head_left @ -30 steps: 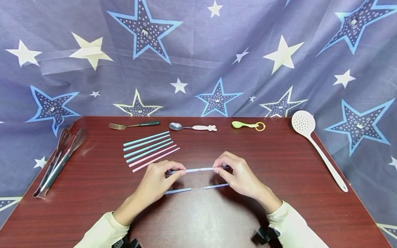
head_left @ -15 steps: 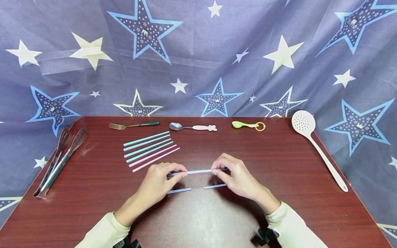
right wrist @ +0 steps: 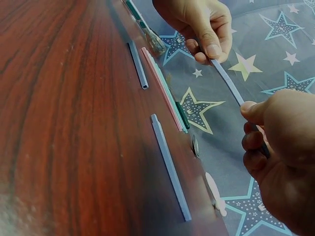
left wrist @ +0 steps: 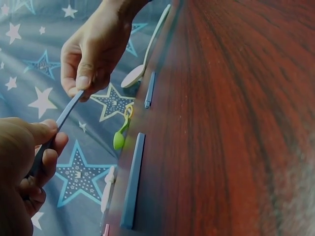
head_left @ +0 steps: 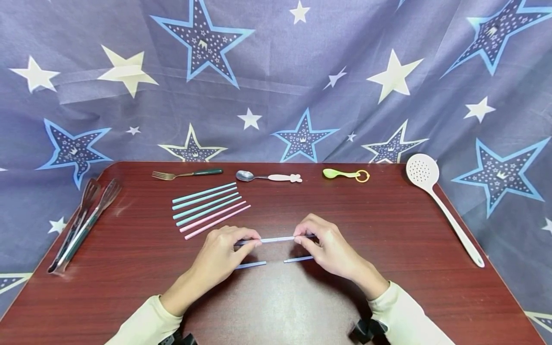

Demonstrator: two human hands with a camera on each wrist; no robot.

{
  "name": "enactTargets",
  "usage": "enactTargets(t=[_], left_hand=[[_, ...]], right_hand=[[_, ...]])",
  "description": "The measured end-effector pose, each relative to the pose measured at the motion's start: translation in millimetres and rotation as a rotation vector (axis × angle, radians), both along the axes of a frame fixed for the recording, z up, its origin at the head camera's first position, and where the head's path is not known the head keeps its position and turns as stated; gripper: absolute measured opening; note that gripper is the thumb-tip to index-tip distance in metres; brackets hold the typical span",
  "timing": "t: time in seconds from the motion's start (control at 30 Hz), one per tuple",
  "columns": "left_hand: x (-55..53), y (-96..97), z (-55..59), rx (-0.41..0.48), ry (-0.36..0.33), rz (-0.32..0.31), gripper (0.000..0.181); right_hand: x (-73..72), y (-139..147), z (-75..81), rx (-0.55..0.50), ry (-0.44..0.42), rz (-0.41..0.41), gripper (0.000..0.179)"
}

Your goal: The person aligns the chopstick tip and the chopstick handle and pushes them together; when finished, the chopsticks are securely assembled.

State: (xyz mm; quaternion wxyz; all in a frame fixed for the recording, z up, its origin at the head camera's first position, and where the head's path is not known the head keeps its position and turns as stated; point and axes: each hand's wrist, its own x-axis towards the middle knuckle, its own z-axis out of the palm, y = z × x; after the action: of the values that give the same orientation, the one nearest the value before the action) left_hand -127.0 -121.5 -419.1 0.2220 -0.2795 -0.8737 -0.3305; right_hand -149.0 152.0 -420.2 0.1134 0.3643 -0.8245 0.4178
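Note:
My left hand (head_left: 225,249) and right hand (head_left: 334,244) pinch one pale blue-lavender chopstick (head_left: 277,239) between thumbs and fingers, holding it level above the table. Between the hands it runs as one straight line, its two halves end to end. The outer ends are partly hidden by the fingers. Below lie two loose blue chopstick halves. The left half (left wrist: 133,182) has a hollow end in the right wrist view; the right half (right wrist: 170,169) has a narrow stub at its inner end. A gap separates them.
Teal chopsticks (head_left: 206,201) and pink chopsticks (head_left: 217,223) lie in a slanted row at back left. Behind are a fork (head_left: 187,174), a spoon (head_left: 269,177) and a green baby spoon (head_left: 345,174). Tongs (head_left: 84,225) lie left, a white skimmer (head_left: 444,208) right.
The two halves, which showed a visible joint a second ago, have come together into one line. The right hand shifted slightly left and the left hand slightly right.

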Motion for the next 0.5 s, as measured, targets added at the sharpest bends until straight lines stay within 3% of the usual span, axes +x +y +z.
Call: enactTargets(t=[0.27,0.5], left_hand=[[-0.1,2.3,-1.7,-0.006,0.02,-0.001,0.011],[-1.0,1.2,-0.7,0.008,-0.024,0.001,0.011]], right_hand=[[-0.1,-1.8,-5.1,0.002,0.028,-0.006,0.01],[-1.8,-1.6,-5.4,-0.007,0.044,0.001,0.011]])
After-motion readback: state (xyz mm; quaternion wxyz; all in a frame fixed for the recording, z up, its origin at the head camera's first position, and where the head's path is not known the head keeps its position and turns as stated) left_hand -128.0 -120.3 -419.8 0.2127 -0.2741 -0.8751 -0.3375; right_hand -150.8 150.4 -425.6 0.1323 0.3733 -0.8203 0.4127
